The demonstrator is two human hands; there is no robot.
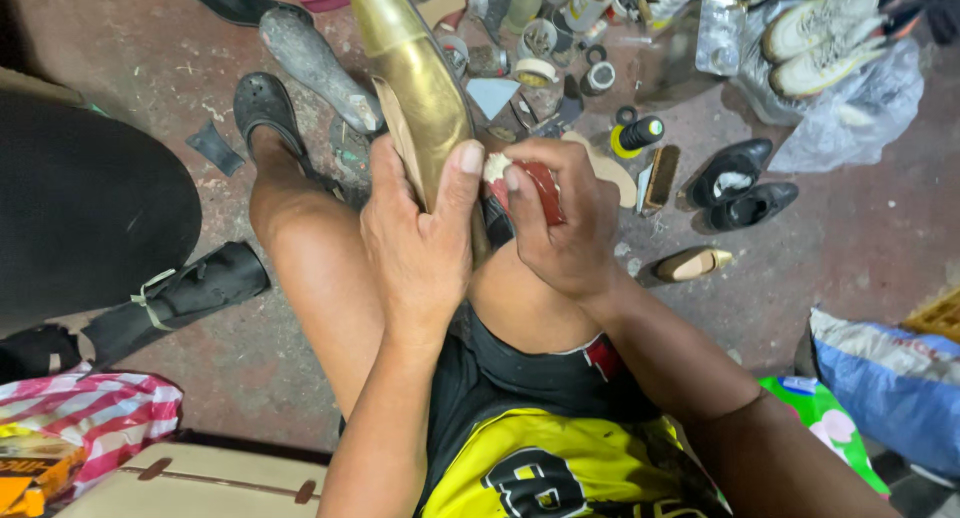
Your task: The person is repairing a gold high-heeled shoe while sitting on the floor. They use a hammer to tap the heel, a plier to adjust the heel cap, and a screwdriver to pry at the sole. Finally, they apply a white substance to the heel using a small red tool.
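Gold high-heeled shoe (415, 73), held over the knees above the concrete floor (870, 238).

The shoe is gripped sole-up by the left hand (420, 238), thumb pressed along its edge. A small red block (535, 188) with a pale tip is clenched in the right hand (565, 223) and touches the shoe near the thumb. On the floor beyond: a matching gold shoe (692, 264), a black pair (740, 188), a brush (660, 178), tape rolls (598, 78), white sneakers (820, 33) on plastic.

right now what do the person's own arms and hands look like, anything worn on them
Both arms are bare from wrist upward: no sleeves, gloves, watch or rings show on the left hand or right hand. Fingernails are short. A sleeveless yellow and black jersey covers the torso.
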